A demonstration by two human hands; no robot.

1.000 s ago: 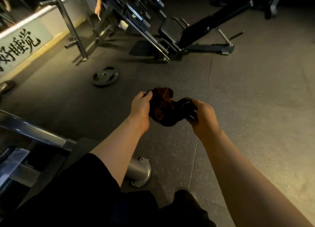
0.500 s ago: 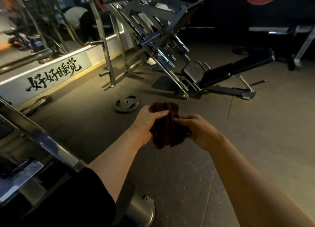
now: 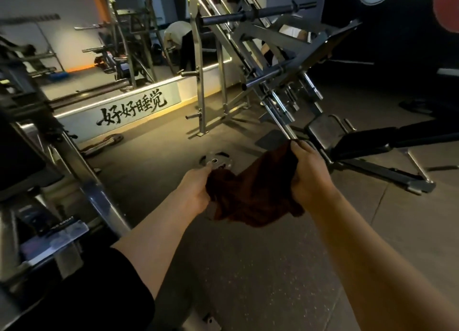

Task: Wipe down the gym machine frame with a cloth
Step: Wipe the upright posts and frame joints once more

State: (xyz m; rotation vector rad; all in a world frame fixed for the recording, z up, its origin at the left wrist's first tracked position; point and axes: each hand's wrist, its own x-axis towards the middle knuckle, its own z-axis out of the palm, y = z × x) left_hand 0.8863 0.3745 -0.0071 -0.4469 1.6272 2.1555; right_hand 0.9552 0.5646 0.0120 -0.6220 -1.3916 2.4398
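Head view. I see no containers in frame. Count: one cloth (image 3: 250,196), dark brown, and two hands on it. The left hand (image 3: 196,194) grips the cloth's lower left end, fingers curled around a bunched part. The right hand (image 3: 310,176) pinches the upper right end, thumb on top, fingers wrapped under. The hands sit apart, with the cloth stretched and sagging between them, held in the air above the floor (image 3: 248,268); a loose corner droops below the right hand.

One weight plate (image 3: 215,159) lies flat on the floor just past the left hand. One gym machine frame (image 3: 82,181), silver, runs at a slant along the left edge, near the left forearm; the cloth is not touching it. A second machine (image 3: 270,64) with angled rails stands farther back, and one dark bench (image 3: 360,141) sits behind the right hand. A wall panel (image 3: 131,112) carries black brush lettering. A black sleeve (image 3: 99,293) covers the left upper arm.
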